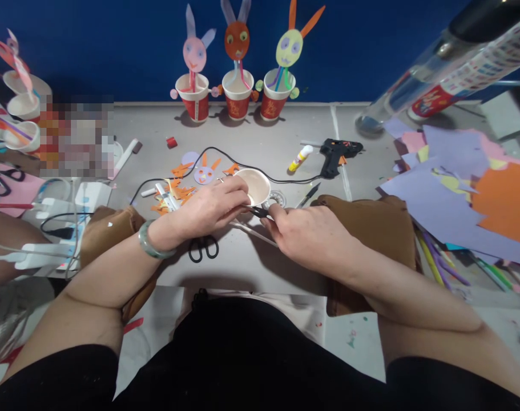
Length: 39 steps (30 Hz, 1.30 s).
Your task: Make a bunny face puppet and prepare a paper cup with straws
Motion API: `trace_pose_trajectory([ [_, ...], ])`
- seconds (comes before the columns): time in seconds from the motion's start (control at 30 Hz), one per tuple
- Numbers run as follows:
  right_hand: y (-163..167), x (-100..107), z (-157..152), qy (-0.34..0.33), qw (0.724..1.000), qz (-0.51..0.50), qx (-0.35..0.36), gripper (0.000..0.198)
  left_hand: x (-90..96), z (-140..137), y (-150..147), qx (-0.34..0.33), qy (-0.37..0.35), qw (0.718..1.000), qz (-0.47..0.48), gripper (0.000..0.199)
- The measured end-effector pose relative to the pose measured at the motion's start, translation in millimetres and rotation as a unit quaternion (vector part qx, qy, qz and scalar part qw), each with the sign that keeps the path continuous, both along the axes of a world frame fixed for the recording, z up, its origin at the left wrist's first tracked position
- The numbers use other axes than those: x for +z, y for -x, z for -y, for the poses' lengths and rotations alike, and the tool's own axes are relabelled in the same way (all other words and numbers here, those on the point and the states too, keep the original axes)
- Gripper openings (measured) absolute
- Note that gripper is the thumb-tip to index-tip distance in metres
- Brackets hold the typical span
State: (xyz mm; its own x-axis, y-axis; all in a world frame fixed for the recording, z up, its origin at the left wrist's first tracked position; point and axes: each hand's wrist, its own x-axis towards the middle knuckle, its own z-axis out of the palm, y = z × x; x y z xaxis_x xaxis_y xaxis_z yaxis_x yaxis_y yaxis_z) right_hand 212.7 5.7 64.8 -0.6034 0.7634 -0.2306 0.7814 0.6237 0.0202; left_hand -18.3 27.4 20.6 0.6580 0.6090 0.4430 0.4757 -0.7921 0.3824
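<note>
My left hand (217, 204), with a jade-green bangle on its wrist, is closed on a white-lined paper cup (260, 184), its fingers reaching over the rim. My right hand (309, 234) grips a slim black tool (260, 212) against the cup's near side; its exact kind is partly hidden by my fingers. Black-handled scissors (204, 249) lie just below my left hand. Beyond that hand are a purple rabbit face (205, 174) cut from paper and orange paper scraps (176, 191). A black pen-like tool (307, 195) rests to the right of the cup.
Three rabbit-topped red cups (237, 100) stand along the blue wall. A black glue gun (339, 154) trails its cable across the table beside a yellow glue stick (300, 158). Coloured paper (452, 182) is heaped at right; power strips (49, 254) sit at left.
</note>
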Motion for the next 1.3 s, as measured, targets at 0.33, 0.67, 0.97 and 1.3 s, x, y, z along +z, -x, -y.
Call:
trace_pose_trajectory([
  [0.33,-2.9,1.5,-5.0,0.01,1.0,-0.011,0.01,0.048,1.1,1.0,0.3,0.003,0.012,1.0,-0.004,0.02],
  [0.67,-4.0,1.3,-6.0,-0.027,0.999,-0.026,0.02,0.047,2.8,0.7,-0.4,0.006,-0.003,1.0,0.012,0.016],
  [0.97,-3.0,-0.3,-3.9,-0.068,0.996,-0.055,0.005,0.046,6.4,-1.7,-0.4,0.035,0.038,0.998,0.04,0.018],
  [1.3,-5.3,-1.9,-3.0,-0.05,0.987,-0.152,0.003,0.051,11.3,-6.1,-0.2,0.124,0.233,0.942,0.208,0.029],
])
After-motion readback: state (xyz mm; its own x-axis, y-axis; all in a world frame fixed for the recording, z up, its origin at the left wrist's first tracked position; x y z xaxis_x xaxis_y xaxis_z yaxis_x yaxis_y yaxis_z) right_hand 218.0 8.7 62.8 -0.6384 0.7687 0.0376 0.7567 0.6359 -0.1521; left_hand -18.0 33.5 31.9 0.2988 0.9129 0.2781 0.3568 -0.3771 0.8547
